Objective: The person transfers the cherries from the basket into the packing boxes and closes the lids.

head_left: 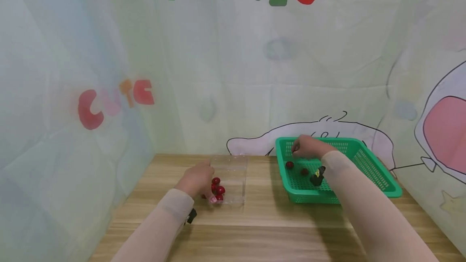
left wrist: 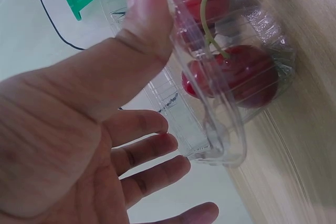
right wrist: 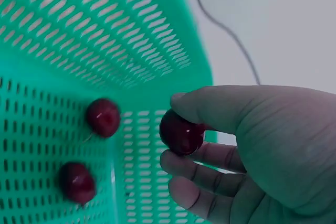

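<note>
My right hand (head_left: 309, 147) is over the left part of a green plastic basket (head_left: 382, 173), pinching a dark red cherry (right wrist: 181, 132) between thumb and fingers. Two more cherries lie below it in the basket, one cherry (right wrist: 103, 117) near the side wall and another cherry (right wrist: 77, 183) farther in. At the left side of a clear plastic box (head_left: 236, 181), my left hand (head_left: 196, 179) rests its thumb (left wrist: 149, 9) across the rim, the other fingers loosely spread. Several red cherries (head_left: 220, 190) sit in the box, one with a green stem (left wrist: 206, 11).
Both containers stand on a wood-grain table (head_left: 262, 229), the box left of the basket. A printed cloth backdrop (head_left: 236, 72) rises right behind the table, and more cloth closes off the left and right sides.
</note>
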Demonstrator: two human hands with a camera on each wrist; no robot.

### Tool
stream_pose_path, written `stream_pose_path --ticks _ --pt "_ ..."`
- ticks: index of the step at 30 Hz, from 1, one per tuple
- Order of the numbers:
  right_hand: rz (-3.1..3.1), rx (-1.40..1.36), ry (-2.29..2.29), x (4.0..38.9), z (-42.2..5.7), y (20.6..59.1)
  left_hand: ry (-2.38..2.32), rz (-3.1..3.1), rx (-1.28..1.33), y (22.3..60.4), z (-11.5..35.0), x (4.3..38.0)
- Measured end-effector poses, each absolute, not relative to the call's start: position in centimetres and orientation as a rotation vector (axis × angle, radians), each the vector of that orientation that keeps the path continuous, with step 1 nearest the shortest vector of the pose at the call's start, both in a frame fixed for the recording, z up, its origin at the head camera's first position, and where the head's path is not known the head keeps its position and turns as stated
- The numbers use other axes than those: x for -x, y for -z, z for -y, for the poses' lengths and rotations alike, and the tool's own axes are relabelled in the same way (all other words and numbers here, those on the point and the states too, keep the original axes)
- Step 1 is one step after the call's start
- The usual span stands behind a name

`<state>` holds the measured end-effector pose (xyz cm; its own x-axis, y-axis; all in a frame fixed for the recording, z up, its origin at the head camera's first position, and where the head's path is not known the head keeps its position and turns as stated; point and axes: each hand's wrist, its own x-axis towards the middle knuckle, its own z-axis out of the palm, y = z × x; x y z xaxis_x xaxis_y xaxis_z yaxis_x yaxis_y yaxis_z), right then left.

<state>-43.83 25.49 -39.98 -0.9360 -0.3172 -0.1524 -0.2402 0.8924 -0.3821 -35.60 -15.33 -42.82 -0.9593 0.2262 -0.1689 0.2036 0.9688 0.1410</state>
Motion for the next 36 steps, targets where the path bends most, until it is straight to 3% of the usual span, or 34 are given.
stream_pose_path --ticks 16,36 --pt "-2.939 0.693 0.574 41.6 -15.8 37.0 -0.180 -2.933 -0.331 43.3 15.5 35.8" --pt "-2.827 1.045 0.376 38.0 -3.2 43.3 -0.199 -2.941 -0.364 42.7 15.4 35.4"
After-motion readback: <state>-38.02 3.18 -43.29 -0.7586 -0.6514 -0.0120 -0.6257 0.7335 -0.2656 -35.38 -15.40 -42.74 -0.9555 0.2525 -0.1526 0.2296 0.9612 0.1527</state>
